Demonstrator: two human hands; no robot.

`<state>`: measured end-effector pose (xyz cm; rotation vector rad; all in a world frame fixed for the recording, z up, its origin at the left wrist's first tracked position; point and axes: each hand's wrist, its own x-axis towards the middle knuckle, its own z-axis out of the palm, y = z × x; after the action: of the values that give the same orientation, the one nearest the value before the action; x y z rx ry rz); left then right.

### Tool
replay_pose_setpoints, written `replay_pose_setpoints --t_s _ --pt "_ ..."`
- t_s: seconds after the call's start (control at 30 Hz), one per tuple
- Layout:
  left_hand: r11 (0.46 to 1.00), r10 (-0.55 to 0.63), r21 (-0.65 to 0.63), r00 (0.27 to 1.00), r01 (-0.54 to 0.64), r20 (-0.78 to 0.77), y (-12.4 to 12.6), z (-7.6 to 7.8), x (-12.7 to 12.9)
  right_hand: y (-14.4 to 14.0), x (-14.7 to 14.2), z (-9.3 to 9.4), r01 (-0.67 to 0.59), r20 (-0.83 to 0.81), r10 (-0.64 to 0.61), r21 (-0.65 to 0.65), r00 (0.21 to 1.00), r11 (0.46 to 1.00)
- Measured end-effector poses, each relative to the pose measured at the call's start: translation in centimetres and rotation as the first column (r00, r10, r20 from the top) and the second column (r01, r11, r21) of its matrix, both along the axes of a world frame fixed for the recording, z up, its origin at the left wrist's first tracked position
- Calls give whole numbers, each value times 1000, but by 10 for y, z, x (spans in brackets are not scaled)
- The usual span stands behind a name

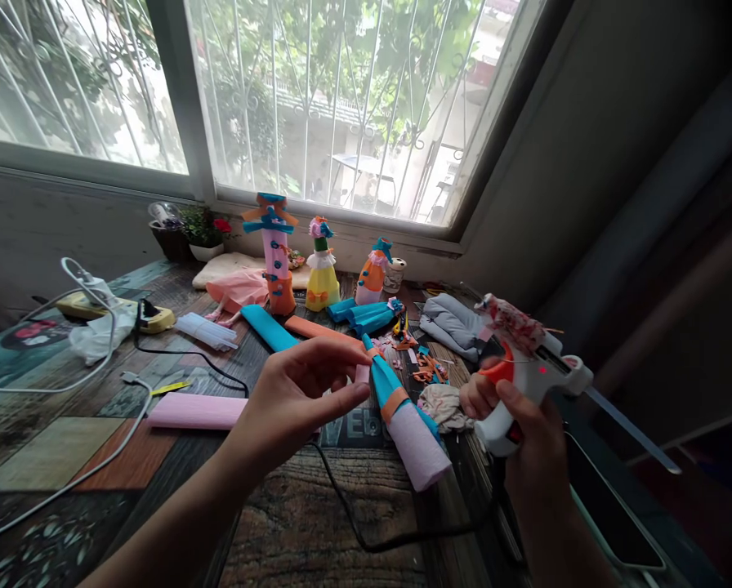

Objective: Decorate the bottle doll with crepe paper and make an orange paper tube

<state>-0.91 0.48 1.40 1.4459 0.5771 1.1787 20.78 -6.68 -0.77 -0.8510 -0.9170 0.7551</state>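
Two hands: the left (pixel 293 382) pinches a small pink paper piece (pixel 362 374), the right (pixel 528 416) a plastic glue gun (pixel 533 371).

"What did the left hand (pixel 296 384) hold?"
"A small pink piece (pixel 362 374), in a pinch grip."
"And the right hand (pixel 534 429)?"
"A glue gun (pixel 533 367); a pink-and-blue wrapped object (pixel 418 445) lay on the desk (pixel 292 514) between them."

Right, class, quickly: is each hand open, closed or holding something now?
Left hand: closed, pinching a small pink piece between thumb and fingers.
Right hand: closed, holding the glue gun.
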Motion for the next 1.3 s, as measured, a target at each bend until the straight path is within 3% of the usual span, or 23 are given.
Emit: replay_pose_setpoints --t_s 0.13,0.3,0.43,0.53,0.67,0.77,0.93,1.1,1.3 --pt "999 -25 -24 999 26 21 -3 7 -2 -3 -16 10 -126 -69 126 4 990 992" --pt "989 -33 -136 993 49 117 -8 11 -2 -5 -26 7 -246 -131 241 -21 962 969" --pt "989 -93 -102 990 103 103 -5 8 -3 -6 -26 5 -319 -160 310 -33 937 947" --pt "993 -71 -92 992 80 100 -2 6 -3 -8 -23 6 -372 -194 360 -26 913 928" --pt "995 -67 -71 995 71 70 -1 4 -3 -10 -20 3 -329 -103 322 -61 941 942" --pt "996 -90 -9 996 90 3 -5 2 -1 -13 -21 -2 -288 2 290 -115 957 951" --pt "981 -62 174 991 83 -122 -22 -3 7 -18 -33 -3 -212 -2 218 -254 976 944" --pt "927 45 373 984 23 -172 -32 -11 13 -20 -46 2 -86 48 111 -376 993 923" --pt "850 178 525 961 -43 -210 -33 -17 15 -19 -48 -8 -106 31 127 -367 991 924"
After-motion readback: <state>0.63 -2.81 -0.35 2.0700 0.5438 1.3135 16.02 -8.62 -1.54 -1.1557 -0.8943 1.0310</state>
